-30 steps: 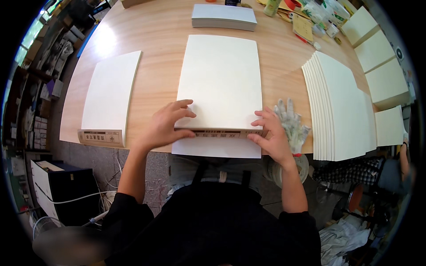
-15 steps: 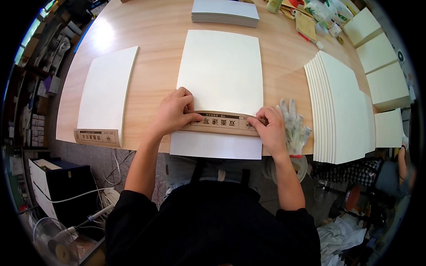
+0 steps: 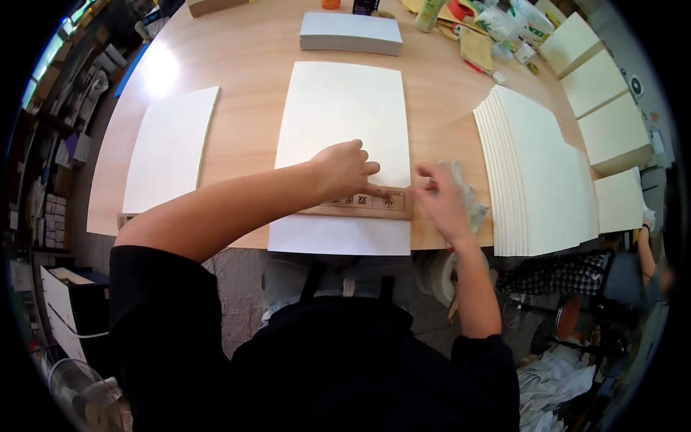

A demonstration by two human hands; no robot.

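A cream-covered pad of paper (image 3: 342, 119) lies before me, with a printed brown paper band (image 3: 360, 207) across its near end. My left hand (image 3: 344, 171) reaches across from the left. Its thumb stretches along the band toward the right end, and its other fingers bend loosely over the cover. At the pad's right edge is my right hand (image 3: 440, 205), slightly blurred, thumb and forefinger apart and nothing visible between them. Below the band, a white sheet (image 3: 338, 236) sticks out over the table's near edge.
Another cream pad (image 3: 171, 147) lies left, its near end partly behind my left arm. A fanned stack of cream pads (image 3: 551, 180) stands right. A grey-white glove (image 3: 471, 201) is beside my right hand. Farther back lies a white paper stack (image 3: 351, 32). Another person's arm (image 3: 648, 252) shows far right.
My left hand has moved right along the band from its left part. My right hand has come off the band to just beyond the pad's edge. The view has shifted slightly.
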